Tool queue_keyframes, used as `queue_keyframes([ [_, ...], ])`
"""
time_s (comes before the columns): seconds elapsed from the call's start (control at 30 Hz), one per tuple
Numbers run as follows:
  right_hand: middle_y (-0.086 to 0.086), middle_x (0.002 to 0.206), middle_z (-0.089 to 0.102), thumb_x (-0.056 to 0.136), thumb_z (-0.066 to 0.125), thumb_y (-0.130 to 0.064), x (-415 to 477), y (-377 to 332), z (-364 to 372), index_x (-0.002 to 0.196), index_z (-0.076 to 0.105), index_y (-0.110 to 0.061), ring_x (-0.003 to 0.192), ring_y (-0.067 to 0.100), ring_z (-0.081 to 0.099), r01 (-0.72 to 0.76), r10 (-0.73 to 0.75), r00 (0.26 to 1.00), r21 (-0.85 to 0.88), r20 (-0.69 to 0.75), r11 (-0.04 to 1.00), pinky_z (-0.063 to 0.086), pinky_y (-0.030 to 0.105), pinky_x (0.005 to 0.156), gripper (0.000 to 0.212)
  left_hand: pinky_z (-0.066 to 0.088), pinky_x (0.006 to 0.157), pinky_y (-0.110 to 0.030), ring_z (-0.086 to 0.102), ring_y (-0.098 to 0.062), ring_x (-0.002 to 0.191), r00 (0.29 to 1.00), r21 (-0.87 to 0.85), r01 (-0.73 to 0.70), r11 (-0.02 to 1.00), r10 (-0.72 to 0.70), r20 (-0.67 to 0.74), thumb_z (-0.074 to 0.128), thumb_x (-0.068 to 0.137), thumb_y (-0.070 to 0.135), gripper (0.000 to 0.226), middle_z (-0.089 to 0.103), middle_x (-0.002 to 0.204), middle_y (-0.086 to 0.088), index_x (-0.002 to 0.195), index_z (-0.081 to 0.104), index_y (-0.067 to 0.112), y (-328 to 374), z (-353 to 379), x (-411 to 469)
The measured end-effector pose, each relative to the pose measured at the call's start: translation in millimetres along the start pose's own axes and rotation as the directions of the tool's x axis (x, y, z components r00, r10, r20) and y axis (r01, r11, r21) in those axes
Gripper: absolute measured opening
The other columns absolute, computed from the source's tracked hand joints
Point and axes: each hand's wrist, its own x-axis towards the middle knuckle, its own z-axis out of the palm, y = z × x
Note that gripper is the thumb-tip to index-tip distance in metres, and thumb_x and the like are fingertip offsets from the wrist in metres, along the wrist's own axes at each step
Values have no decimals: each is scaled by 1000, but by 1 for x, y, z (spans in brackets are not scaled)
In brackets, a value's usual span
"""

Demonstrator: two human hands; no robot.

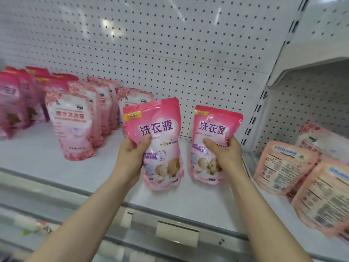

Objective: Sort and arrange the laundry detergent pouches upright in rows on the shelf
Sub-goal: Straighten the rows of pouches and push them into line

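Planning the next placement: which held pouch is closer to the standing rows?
The left pouch, gripped by the left hand; the right pouch, in the right hand, is farther from them.

Left hand [130, 157] gripped a glossy pink plastic detergent pouch [158, 129], upright over the middle of the white metal shelf [37, 148]. Right hand [226, 156] gripped a second matching pink pouch [213, 127] just beside it, not touching. Pale floral-pink pouches [71, 118] stood in rows at the shelf's left end. Peach pouches [283, 167] leaned past its right end, backs outward.

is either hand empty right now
No: the left hand grips the left pink pouch and the right hand grips the right pink pouch.
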Motion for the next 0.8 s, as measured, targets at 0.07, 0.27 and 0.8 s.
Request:
queue_keyframes([
  [0.07, -2, 103, 76, 75, 84, -23, -11, -19, 3, 111, 66, -18, 93, 16, 73, 41, -42, 999, 51, 14, 998, 58, 45, 89, 41, 59, 77, -36, 70, -27, 98, 999, -1, -51, 999, 51, -6, 52, 95, 10, 29, 71, 111, -13, 122, 57, 2, 11, -7, -8],
  [0.27, 2, 91, 78, 77, 82, -29, -57, -53, 40, 95, 70, -19, 83, 22, 76, 19, -36, 992, 142, 121, 990, 60, 48, 83, 24, 56, 87, -43, 65, -33, 107, 991, -30, -101, 994, 97, -96, 52, 94, 8, 36, 65, 121, -20, 129, 51, -2, 41, -55, -34],
  [0.8, 8, 95, 77, 86, 73, -10, -165, -76, 309, 99, 70, -14, 87, 27, 75, -64, 0, 980, 317, 198, 946, 61, 45, 75, 14, 59, 68, -31, 72, -17, 87, 943, 70, -187, 980, 199, -267, 47, 95, 4, 21, 76, 96, -1, 110, 60, 12, 172, -336, -39],
])
